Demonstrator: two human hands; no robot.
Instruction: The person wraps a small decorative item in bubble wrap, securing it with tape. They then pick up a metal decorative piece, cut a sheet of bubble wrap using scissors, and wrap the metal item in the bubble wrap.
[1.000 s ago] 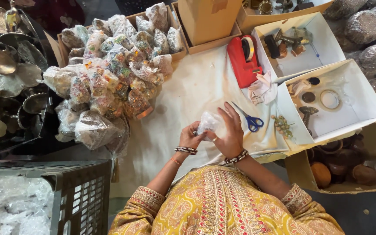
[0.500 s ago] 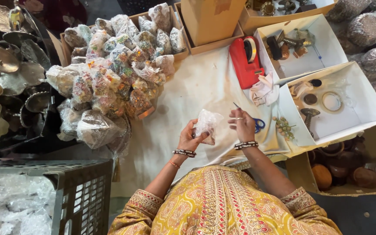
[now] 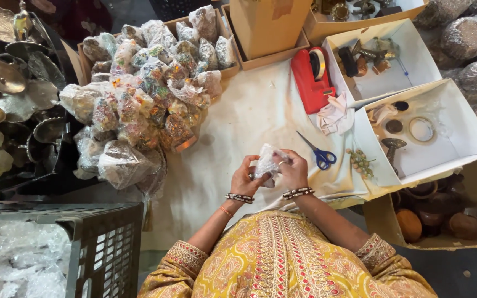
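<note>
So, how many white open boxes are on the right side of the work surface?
2. One white box lies at the upper right, beside the red tape dispenser. The second white box lies just below it, right of the blue-handled scissors. Others may be hidden outside the picture.

You are holding a small clear plastic packet (image 3: 268,161) in both hands. A heap of filled clear packets (image 3: 142,94) is lying left on the worktop; tan cardboard box (image 3: 266,25) and white open boxes (image 3: 415,121) are sitting right.
</note>
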